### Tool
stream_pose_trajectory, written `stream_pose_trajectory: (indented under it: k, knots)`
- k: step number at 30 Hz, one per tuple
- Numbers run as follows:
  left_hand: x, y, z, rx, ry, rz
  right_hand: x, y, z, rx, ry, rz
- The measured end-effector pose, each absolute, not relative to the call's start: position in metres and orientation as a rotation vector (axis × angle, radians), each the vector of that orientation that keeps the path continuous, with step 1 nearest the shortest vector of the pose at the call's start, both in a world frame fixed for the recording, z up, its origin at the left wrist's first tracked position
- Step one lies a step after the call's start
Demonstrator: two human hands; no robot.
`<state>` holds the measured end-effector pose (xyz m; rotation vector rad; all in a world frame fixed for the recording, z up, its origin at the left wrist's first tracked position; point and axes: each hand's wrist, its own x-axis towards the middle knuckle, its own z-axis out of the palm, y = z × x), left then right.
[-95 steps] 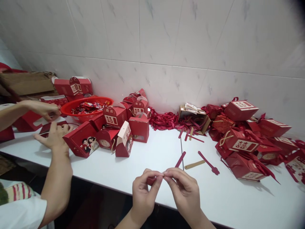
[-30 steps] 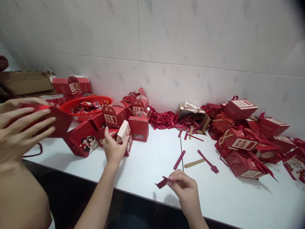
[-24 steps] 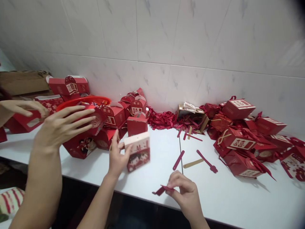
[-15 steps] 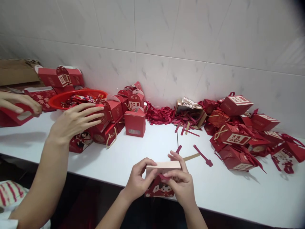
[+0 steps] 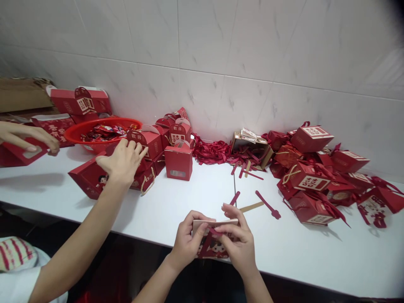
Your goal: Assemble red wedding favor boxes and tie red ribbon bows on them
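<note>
At the table's front edge, my left hand [image 5: 187,240] is closed on the side of a red printed box [image 5: 217,249] with a pale top edge. The thumb lies on its front and the fingers go behind. My right hand [image 5: 240,242] pinches a dark red strip [image 5: 216,231] at the front of this box, near the top, with its forefinger raised. The strip runs down over the cartoon print; its far end is hidden. Just beyond the hands lie a loose dark red strip [image 5: 267,204] with a shaped end and a gold strip [image 5: 251,207].
A co-worker's hand [image 5: 123,158] reaches over a red box [image 5: 90,174]; another hand [image 5: 30,134] is at far left. Behind are a red basin [image 5: 75,134] of wrapped sweets, red ribbons [image 5: 213,151] and an open carton [image 5: 267,149]. Finished-looking boxes [image 5: 311,181] are piled right.
The box in my hands has tipped, so its pale top shows narrower and more dark red strip shows on its front. The co-worker's near arm has moved right and forward.
</note>
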<state>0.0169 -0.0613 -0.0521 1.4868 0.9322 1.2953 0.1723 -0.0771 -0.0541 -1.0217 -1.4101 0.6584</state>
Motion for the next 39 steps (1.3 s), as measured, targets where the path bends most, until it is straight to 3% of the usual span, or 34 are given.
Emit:
stream_pose_trajectory:
  k: [15,19,22,27,34,39]
  knots:
    - [0.013,-0.064,-0.058,1.478,0.801,1.241,0.165,-0.077,-0.06,-0.966,-1.314,0.536]
    - [0.013,-0.064,-0.065,1.663,0.784,1.272,0.161,-0.077,-0.062,-1.007,-1.114,0.685]
    - [0.018,-0.064,-0.071,1.797,0.882,1.323,0.161,-0.076,-0.06,-1.089,-1.113,0.845]
    - [0.017,-0.062,-0.069,1.922,1.212,1.489,0.163,-0.076,-0.057,-0.992,-1.144,0.74]
    - [-0.014,-0.066,-0.031,1.902,1.342,0.817,0.172,-0.076,-0.058,-0.992,-1.154,0.69]
    - [-0.042,-0.069,-0.01,1.998,1.22,0.867,0.178,-0.079,-0.055,-0.988,-1.192,0.706]
